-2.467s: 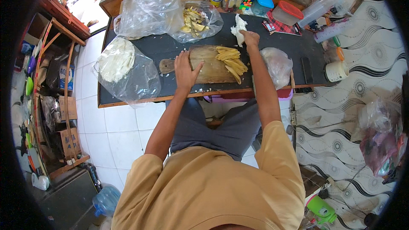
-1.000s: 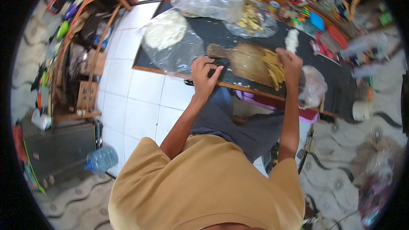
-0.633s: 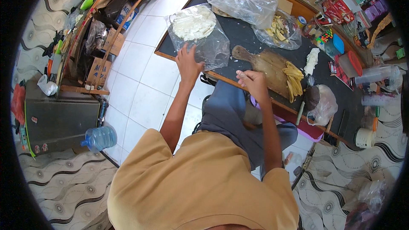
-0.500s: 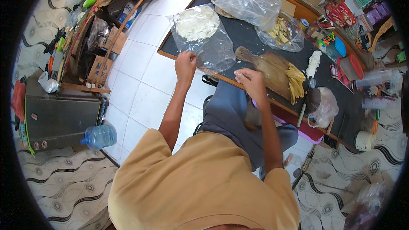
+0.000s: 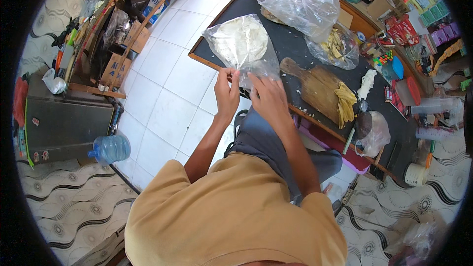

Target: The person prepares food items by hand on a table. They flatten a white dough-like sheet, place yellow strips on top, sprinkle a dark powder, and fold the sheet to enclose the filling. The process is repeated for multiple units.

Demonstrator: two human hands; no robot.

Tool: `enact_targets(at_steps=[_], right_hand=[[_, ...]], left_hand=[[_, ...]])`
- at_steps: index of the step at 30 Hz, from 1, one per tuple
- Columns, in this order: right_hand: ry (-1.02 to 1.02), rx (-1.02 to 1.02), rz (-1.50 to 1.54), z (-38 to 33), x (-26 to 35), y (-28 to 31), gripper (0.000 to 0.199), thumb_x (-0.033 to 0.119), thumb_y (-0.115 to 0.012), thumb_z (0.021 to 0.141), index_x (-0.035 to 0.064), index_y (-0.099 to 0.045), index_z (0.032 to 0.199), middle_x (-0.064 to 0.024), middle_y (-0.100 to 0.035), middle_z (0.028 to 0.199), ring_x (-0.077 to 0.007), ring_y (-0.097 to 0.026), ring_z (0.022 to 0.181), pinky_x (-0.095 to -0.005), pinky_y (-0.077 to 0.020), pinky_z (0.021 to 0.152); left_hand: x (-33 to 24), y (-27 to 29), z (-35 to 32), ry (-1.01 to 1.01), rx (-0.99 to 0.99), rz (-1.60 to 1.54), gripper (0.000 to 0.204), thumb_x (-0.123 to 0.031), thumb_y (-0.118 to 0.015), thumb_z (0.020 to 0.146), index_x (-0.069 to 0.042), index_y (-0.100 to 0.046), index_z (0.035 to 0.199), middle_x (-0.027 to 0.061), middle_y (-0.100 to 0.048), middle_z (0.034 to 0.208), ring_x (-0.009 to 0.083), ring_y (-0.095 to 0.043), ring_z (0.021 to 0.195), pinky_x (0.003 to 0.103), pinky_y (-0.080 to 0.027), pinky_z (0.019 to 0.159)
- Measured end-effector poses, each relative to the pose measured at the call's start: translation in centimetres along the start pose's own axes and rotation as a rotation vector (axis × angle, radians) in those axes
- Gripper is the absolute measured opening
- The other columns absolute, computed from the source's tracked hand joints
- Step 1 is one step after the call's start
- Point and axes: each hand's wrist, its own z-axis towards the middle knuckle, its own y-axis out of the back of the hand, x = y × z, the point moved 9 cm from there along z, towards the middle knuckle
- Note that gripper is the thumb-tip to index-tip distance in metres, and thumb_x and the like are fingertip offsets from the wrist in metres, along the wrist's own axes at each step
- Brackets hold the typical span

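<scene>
The fingertips of the left hand are partly lost in gathered film, and the thumb of the right hand is hidden beneath its palm; slight blur softens the right fingers. The contents of the big crumpled translucent plastic bag are mostly hidden, and the jars and packets at the far right crowd together, hard to tell apart. Under the edge of the black-topped, wood-rimmed desk, a pink-purple plastic basin is partly covered by the right forearm and the leg.

Just right of the hands lies a brown wooden cutting board, its handle pointing toward them, with flat yellow strips piled on its far end. Past it rest a lumpy white roll and a whitish knotted plastic bag. Behind the board, an opened clear bag of yellow pieces touches the big crumpled one. The hands' way to the work is unobstructed.

A clear flat plastic bag lies at the desk's near left corner, a round white stack of thin sheets inside, beyond both hands. The left grip pinches its near edge, drawing creases; the right hand lies over the film beside it, whether gripping I cannot tell.
</scene>
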Motion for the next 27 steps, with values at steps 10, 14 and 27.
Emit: enact_targets(at_steps=[10, 14, 27], right_hand=[[-0.276, 0.250, 0.242, -4.9, -2.0, 1.4, 0.030, 0.015, -0.063, 0.086, 0.0061, -0.069, 0.115, -0.0170, -0.067, 0.093, -0.0381, -0.064, 0.092, -0.0458, -0.0500, 0.085], [-0.407, -0.219, -0.013, -5.1, -4.2, -0.5, 0.069, 0.014, -0.074, 0.077, 0.0082, -0.047, 0.140, -0.0217, -0.050, 0.124, -0.0378, -0.052, 0.110, -0.0462, -0.0434, 0.094], [-0.404, -0.415, 0.178, -3.3, -8.5, 3.1, 0.013, 0.014, -0.065, 0.085, 0.0036, -0.070, 0.092, -0.0143, -0.065, 0.093, -0.0349, -0.063, 0.091, -0.0435, -0.0497, 0.080]], left_hand=[[3.0, -0.7, -3.3, 0.185, 0.027, -0.145, 0.019, -0.019, -0.054, 0.102, 0.000, -0.056, 0.096, 0.0036, -0.054, 0.086, 0.0126, -0.049, 0.081, 0.029, -0.043, 0.077], [3.3, 0.5, -3.6, 0.188, 0.025, -0.043, 0.018, -0.015, -0.052, 0.102, 0.000, -0.056, 0.094, 0.0041, -0.052, 0.091, 0.0148, -0.050, 0.087, 0.029, -0.044, 0.084], [-2.6, -4.0, -3.1, -0.278, 0.275, 0.652, 0.108, -0.031, -0.092, 0.058, -0.001, -0.035, 0.145, 0.0238, -0.031, 0.153, 0.0419, -0.027, 0.141, 0.052, -0.021, 0.114]])
